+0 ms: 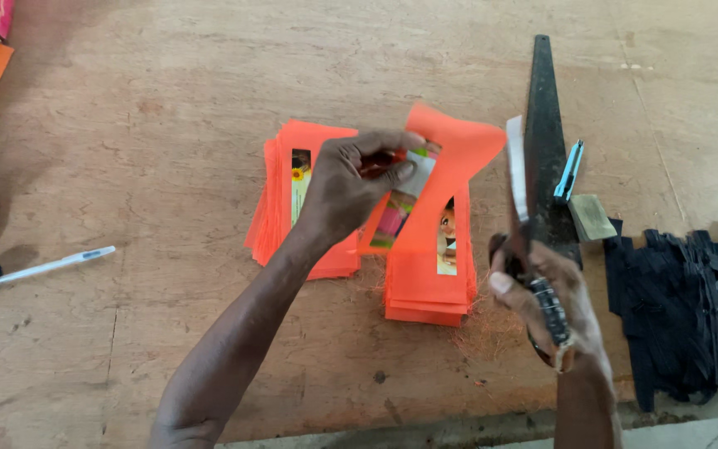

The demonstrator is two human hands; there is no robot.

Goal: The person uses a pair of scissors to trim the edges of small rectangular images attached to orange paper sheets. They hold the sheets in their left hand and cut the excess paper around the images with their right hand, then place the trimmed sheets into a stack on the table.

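Observation:
My left hand (351, 187) pinches the top of an orange paper piece (450, 166) with a printed picture strip, lifted above the right stack of orange pieces (425, 287). A second stack of orange pieces (284, 199) lies to the left, partly under my wrist. My right hand (546, 303) grips large scissors (521, 179), whose handles sit in my fingers and whose pale blade points up beside the lifted piece.
A long dark tapered metal bar (544, 125) lies behind the scissors, with a blue-handled cutter (569, 170) and a small grey block (592, 216) beside it. Black strips (683, 299) pile at right. A white pen (51, 266) lies at left. The wooden table edge (459, 428) runs along the bottom.

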